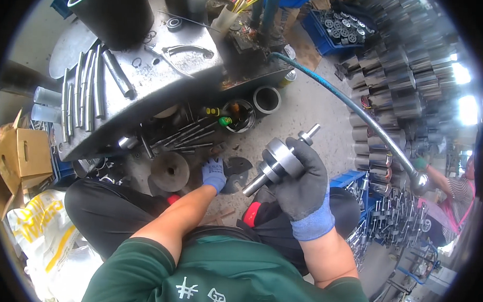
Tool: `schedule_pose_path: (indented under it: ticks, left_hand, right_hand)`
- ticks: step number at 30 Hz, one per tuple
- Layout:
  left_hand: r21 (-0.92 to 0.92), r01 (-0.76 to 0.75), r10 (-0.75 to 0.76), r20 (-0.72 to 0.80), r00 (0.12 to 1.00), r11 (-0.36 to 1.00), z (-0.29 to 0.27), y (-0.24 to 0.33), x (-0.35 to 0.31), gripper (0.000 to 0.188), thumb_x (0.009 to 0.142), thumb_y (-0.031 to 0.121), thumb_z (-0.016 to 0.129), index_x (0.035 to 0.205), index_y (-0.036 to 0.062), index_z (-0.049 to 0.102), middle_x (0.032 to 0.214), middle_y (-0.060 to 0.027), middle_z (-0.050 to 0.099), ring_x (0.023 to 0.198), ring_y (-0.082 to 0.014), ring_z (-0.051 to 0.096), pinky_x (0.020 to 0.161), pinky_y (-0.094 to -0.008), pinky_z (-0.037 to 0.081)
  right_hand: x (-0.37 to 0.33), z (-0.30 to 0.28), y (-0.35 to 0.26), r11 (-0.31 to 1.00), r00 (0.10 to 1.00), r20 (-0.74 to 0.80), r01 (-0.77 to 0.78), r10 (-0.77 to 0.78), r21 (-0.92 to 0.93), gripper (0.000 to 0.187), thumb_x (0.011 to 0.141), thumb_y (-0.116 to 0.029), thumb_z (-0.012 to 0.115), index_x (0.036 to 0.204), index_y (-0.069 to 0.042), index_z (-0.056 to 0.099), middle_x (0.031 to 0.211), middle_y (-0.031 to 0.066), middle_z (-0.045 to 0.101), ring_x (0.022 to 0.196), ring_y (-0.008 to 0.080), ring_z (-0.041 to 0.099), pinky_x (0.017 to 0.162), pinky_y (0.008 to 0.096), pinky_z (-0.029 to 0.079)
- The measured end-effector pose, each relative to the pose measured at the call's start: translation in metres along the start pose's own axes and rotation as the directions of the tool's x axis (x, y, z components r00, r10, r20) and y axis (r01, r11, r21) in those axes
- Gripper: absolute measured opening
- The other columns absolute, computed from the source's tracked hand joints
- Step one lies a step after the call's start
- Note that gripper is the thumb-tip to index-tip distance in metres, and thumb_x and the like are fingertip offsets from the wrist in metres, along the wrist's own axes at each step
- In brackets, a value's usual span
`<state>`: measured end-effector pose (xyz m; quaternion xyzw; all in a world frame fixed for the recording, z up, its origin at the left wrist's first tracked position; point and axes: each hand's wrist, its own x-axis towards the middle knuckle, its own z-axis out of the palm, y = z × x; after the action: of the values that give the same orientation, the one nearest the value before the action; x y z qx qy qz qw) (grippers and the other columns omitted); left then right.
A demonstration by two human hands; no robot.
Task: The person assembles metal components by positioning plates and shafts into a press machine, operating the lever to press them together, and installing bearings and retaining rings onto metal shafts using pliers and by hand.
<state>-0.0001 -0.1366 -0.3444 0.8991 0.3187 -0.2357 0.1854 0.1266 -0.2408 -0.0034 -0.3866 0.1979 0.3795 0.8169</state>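
Observation:
My right hand (303, 190), in a dark-palmed blue glove, is closed around a stepped metal shaft (257, 184) with a thick round collar (285, 157) on it. The shaft is tilted, its far end pointing up and right. My left hand (214, 175), also gloved, reaches down near the floor between my knees, back upward. Its fingertips are hard to make out, so I cannot tell whether they grip anything. Beside it lie a dark flat plate (238, 167) on the right and a round metal disc with a centre hole (169, 171) on the left.
A long lever (349, 104) with a ball end slants across the right side. Several metal rods (98, 82) lie on the bench (142, 86). Beneath it stand a pot with tools (239, 117) and a thick ring (266, 99). Stacked cylinders (403, 98) and a co-worker (452, 195) are at right.

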Motion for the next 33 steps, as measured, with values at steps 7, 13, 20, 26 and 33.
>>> schedule_pose_path:
  ticks: [7,13,20,26,33]
  left_hand:
    - [-0.464,-0.168,0.216,0.052,0.975,0.87,0.022,-0.025,0.024,0.034,0.084,0.023,0.069,0.115,0.0093,0.073,0.118,-0.0246,0.072,0.112,-0.0409,0.069,0.099,-0.0475,0.053]
    - [-0.518,-0.269,0.367,0.094,0.926,0.812,-0.059,-0.018,-0.014,0.032,0.083,0.017,0.07,0.113,0.0055,0.074,0.109,-0.0219,0.075,0.101,-0.0374,0.073,0.089,-0.046,0.056]
    - [-0.981,-0.001,0.452,0.088,0.887,0.193,-0.245,-0.055,-0.106,0.057,0.082,-0.002,0.074,0.138,0.0007,0.061,0.119,-0.0104,0.072,0.104,-0.0205,0.07,0.095,-0.0371,0.058]
    - [-0.982,0.034,0.495,-0.063,0.867,-0.185,-0.31,-0.093,-0.137,0.053,0.087,0.004,0.072,0.137,0.0036,0.057,0.12,-0.0136,0.07,0.107,-0.0268,0.071,0.097,-0.0428,0.059]
    - [-0.97,-0.186,0.245,-0.22,0.944,-0.155,-0.327,-0.056,-0.145,0.035,0.101,0.026,0.07,0.127,0.0047,0.061,0.111,-0.0088,0.07,0.098,-0.0188,0.071,0.087,-0.0347,0.061]
  right_hand:
    - [0.006,0.005,0.004,0.998,0.993,0.106,-0.051,0.046,0.045,0.031,0.1,-0.035,0.066,0.117,-0.011,0.062,0.102,0.0144,0.071,0.094,0.0309,0.071,0.081,0.0487,0.06]
    - [0.004,0.001,-0.008,0.992,0.927,0.37,-0.098,0.06,0.084,0.037,0.099,-0.038,0.066,0.12,-0.009,0.061,0.1,0.013,0.07,0.088,0.0281,0.07,0.075,0.043,0.06]
    - [-0.005,0.007,-0.029,0.988,0.86,0.49,0.087,-0.139,0.127,0.042,0.1,-0.027,0.063,0.126,0.006,0.058,0.103,0.0149,0.07,0.094,0.0293,0.072,0.087,0.0464,0.063]
    - [0.001,0.008,-0.02,0.986,0.865,0.492,0.154,-0.102,-0.066,0.051,0.105,-0.048,0.055,0.125,-0.001,0.061,0.105,0.0136,0.071,0.095,0.0304,0.073,0.081,0.0455,0.065]
    - [0.017,0.006,0.025,0.987,0.946,0.299,-0.091,0.127,-0.131,0.057,0.099,-0.067,0.051,0.117,-0.016,0.068,0.108,0.0081,0.072,0.095,0.028,0.07,0.08,0.0499,0.061]
